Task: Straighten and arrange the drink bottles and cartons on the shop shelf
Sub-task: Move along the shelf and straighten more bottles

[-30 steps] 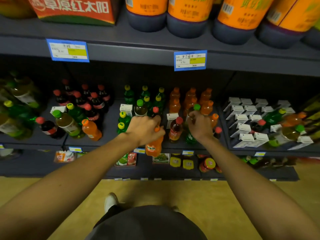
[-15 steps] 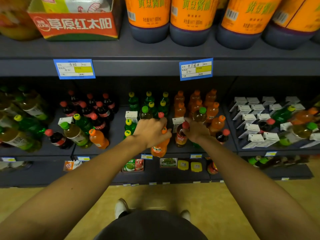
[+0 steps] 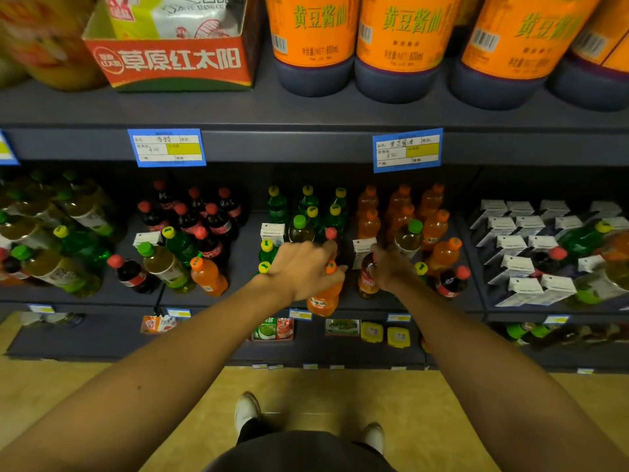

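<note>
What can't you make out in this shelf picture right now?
- Head view: the left hand covers the neck of the orange soda bottle, so its grip there is hidden.
- The right hand hides the cola bottle top.
- The price tags carry handwriting too small to read.
- The soy sauce bottles are cut off by the top edge.

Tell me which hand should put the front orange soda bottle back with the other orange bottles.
Left. The left hand already grips the orange soda bottle by its neck at the shelf edge; the right hand is busy holding the cola bottle.
</note>
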### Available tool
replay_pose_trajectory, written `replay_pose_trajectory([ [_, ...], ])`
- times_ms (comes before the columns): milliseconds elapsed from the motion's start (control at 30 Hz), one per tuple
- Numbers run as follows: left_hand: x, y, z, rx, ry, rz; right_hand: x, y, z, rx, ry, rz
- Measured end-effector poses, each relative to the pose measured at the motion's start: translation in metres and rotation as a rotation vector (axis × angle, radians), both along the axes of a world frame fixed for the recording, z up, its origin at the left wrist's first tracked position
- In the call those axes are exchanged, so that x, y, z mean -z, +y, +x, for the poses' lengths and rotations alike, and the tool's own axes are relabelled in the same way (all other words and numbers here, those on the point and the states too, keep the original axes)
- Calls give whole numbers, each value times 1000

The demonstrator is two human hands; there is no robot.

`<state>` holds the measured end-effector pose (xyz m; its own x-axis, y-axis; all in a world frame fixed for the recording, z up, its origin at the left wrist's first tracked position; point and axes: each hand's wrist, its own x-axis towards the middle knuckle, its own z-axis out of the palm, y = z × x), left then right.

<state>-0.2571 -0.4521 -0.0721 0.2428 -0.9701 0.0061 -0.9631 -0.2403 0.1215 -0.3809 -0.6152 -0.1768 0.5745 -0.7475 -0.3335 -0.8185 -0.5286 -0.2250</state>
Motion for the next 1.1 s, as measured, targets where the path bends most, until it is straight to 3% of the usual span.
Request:
replay_pose_trajectory([
  [300,8,1,5,34,22,-3,6,17,-6,-30,-2,-96],
  [533,18,-21,-4,139,56,-32,-13,36,-48,94,-218,-141],
  [967,64,-90,-20,204,332,53,-42,68,-115,206,-361,-222],
  [1100,84,-108,-27,128,389,134,-42,69,-118,256,-364,-242],
])
